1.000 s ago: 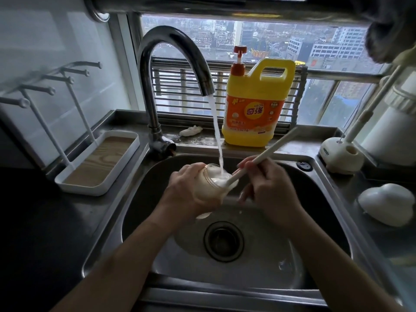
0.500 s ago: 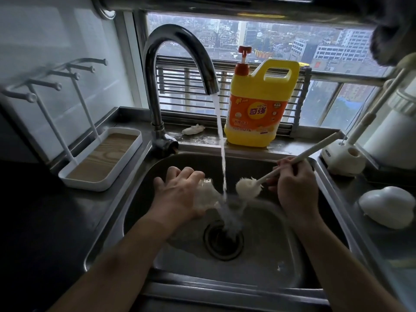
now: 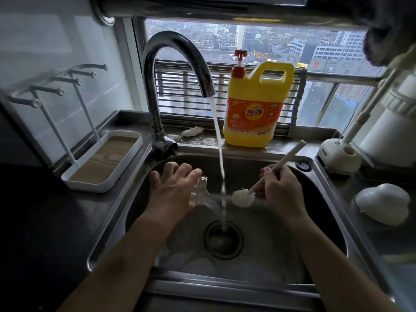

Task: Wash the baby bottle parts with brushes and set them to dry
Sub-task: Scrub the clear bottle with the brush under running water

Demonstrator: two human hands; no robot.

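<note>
A yellow detergent jug [image 3: 256,113] with a red pump [image 3: 239,64] stands on the steel surface [image 3: 292,144] at the window [image 3: 326,104], a crumpled white scrap [image 3: 192,131] near on its left, horizontal bars [image 3: 180,86] and grey city buildings [image 3: 326,49] beyond the glass.

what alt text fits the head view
Over a steel sink, the left hand holds a clear bottle beside the running tap stream while the right hand grips a white brush; a yellow detergent jug stands behind.

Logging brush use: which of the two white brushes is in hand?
The sponge-headed brush gripped by the right hand over the sink; the other brush stands in the counter holder.
</note>
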